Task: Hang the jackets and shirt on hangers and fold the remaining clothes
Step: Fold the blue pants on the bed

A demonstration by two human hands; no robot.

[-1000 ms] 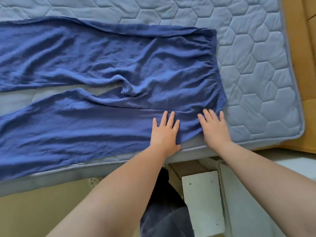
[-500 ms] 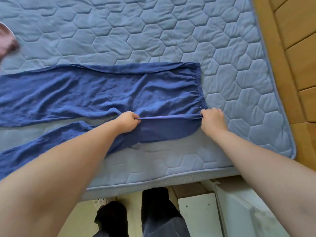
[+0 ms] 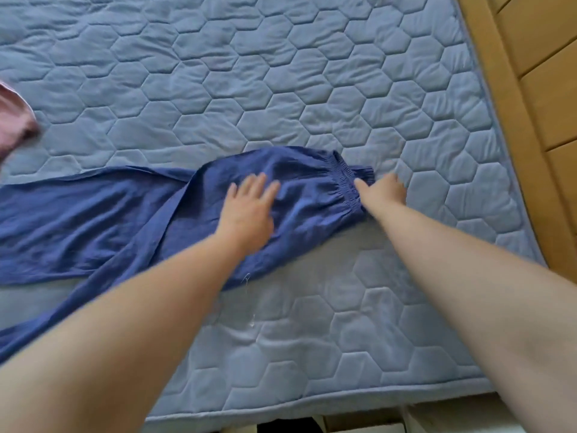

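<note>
Trousers (image 3: 109,220): blue, lying on the mattress (image 3: 281,89), in the middle of the bed's width and nearer its near edge. The seat part is doubled over on itself. The elastic waistband (image 3: 343,176) points right. One leg runs flat to the left. The other leg slants down and to the left, passing under the left forearm.

Left hand (image 3: 249,210): palm down on the doubled seat part, fingers straight and slightly spread. The grip holds nothing; the hand presses the cloth flat.

Right hand (image 3: 384,192): at the waistband's right end, on the mattress just beside it. The thumb touches the elastic. The fingers look curled, but the hand is blurred, so whether the grip has hold of the waistband cannot be told.

Pink garment (image 3: 12,120): at the left edge of the bed, well apart from the trousers.

Wood panels (image 3: 530,89): along the mattress's right side.
</note>
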